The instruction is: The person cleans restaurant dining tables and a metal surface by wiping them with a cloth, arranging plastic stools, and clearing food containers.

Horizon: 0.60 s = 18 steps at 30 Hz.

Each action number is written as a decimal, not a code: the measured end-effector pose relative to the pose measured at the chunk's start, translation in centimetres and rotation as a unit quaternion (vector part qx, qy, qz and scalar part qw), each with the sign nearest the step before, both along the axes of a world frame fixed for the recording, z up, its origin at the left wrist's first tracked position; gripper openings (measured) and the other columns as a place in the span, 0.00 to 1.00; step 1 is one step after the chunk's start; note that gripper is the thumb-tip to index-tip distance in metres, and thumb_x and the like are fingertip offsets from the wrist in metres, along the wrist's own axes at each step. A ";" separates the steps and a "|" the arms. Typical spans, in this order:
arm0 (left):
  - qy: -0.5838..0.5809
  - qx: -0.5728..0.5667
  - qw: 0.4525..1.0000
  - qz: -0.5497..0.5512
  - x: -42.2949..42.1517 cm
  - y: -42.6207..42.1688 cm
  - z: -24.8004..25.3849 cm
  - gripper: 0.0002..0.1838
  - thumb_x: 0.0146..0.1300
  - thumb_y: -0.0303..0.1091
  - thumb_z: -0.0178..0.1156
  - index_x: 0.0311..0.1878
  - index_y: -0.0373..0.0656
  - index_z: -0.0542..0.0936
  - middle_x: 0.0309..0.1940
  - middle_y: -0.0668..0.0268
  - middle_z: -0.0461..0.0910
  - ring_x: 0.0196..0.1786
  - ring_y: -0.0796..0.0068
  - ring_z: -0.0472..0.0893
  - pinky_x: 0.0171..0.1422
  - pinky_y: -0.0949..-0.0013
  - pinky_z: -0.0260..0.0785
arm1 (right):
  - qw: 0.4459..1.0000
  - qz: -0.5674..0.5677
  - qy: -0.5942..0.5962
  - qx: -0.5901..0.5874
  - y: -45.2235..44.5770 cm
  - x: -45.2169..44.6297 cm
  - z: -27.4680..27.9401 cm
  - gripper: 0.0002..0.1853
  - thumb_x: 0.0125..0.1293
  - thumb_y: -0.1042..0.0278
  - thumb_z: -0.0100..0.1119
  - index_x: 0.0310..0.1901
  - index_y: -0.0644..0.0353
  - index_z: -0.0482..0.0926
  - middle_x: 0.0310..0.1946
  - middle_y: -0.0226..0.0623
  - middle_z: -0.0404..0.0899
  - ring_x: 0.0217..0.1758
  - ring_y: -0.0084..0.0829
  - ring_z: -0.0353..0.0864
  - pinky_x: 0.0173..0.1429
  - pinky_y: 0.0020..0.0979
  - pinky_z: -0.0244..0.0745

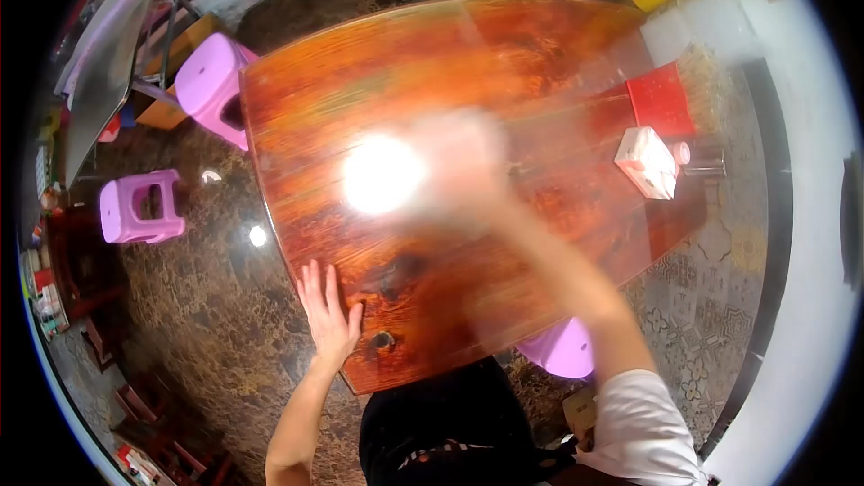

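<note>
A glossy reddish-brown wooden table (432, 63) fills the middle of the head view. My left hand (329, 313) rests flat on its near left edge, fingers stretched out and holding nothing. Over the middle of the tabletop, my right hand (468, 171) is smeared by motion. A pale blur lies around its fingers, and I cannot make out whether that is a cloth or only the hand. Just left of it, a bright lamp reflection (382, 173) glares off the surface.
At the table's right end stand a tissue box (648, 164), a red container (659, 101) of thin sticks and a metallic cup (706, 162). Purple stools (211, 81) are left of the table; another stool (562, 348) is beneath the near edge. A white wall (810, 306) bounds the right.
</note>
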State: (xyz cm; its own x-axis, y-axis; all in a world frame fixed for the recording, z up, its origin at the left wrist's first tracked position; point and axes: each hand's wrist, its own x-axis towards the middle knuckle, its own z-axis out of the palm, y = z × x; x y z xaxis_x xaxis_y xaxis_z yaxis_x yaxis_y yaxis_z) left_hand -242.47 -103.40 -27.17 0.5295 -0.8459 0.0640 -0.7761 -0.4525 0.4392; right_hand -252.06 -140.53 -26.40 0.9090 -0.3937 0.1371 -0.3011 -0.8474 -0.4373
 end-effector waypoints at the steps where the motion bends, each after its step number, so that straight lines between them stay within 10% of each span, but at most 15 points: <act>1: 0.003 0.039 0.999 -0.024 0.0 -0.2 0.0 0.42 0.62 0.45 0.60 0.76 0.39 0.54 0.76 0.45 0.49 0.78 0.43 0.49 0.78 0.37 0.38 | 0.983 -0.116 0.071 -0.127 -5.3 -4.3 -3.0 0.35 0.68 0.48 0.49 0.68 0.66 0.59 0.66 0.51 0.63 0.70 0.43 0.63 0.73 0.47 0.55; 3: -0.040 0.023 0.999 -0.024 0.0 -0.5 -0.6 0.42 0.66 0.53 0.53 0.76 0.41 0.52 0.77 0.46 0.48 0.79 0.45 0.48 0.78 0.37 0.38 | 0.847 -0.274 0.121 -0.440 -15.0 -13.7 -11.1 0.38 0.71 0.47 0.46 0.71 0.70 0.53 0.69 0.56 0.59 0.72 0.46 0.59 0.73 0.51 0.52; 6: -0.009 -0.024 1.000 -0.012 -0.1 -0.3 -1.1 0.40 0.71 0.58 0.44 0.76 0.40 0.53 0.76 0.47 0.48 0.78 0.44 0.48 0.78 0.36 0.38 | 0.908 -0.289 0.136 -0.273 -6.2 -8.4 -7.9 0.36 0.63 0.45 0.55 0.65 0.64 0.62 0.63 0.43 0.66 0.70 0.37 0.62 0.71 0.43 0.58; 11: 0.026 -0.069 0.997 -0.017 -0.4 -0.4 -0.5 0.37 0.73 0.55 0.42 0.75 0.37 0.57 0.75 0.45 0.50 0.77 0.42 0.51 0.78 0.39 0.41 | 0.977 0.074 -0.110 -0.168 19.3 -3.3 -2.2 0.32 0.51 0.42 0.70 0.53 0.53 0.78 0.53 0.22 0.79 0.67 0.21 0.67 0.68 0.29 0.68; 15: -0.054 0.022 0.997 -0.050 -0.6 -1.0 -0.5 0.36 0.73 0.55 0.42 0.74 0.40 0.59 0.75 0.48 0.53 0.77 0.46 0.53 0.78 0.37 0.39 | 0.984 -0.152 0.024 0.090 6.7 -19.9 -2.3 0.37 0.54 0.48 0.68 0.63 0.59 0.70 0.56 0.38 0.73 0.70 0.36 0.63 0.75 0.46 0.52; 18: -0.109 0.053 0.991 -0.058 -1.0 -1.3 -0.8 0.35 0.71 0.56 0.44 0.73 0.41 0.61 0.75 0.49 0.54 0.77 0.48 0.53 0.77 0.35 0.37 | 0.871 -0.403 0.208 -0.188 -0.7 -39.4 -5.6 0.37 0.71 0.55 0.45 0.75 0.63 0.49 0.76 0.51 0.48 0.79 0.49 0.46 0.79 0.52 0.40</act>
State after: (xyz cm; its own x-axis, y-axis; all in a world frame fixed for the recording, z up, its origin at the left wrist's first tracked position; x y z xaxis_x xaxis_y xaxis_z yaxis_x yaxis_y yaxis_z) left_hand -243.46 -104.69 -27.92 0.4112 -0.9085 0.0741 -0.8970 -0.3888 0.2104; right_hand -291.46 -141.25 -32.05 0.3596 -0.9256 0.1181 -0.9308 -0.3470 0.1149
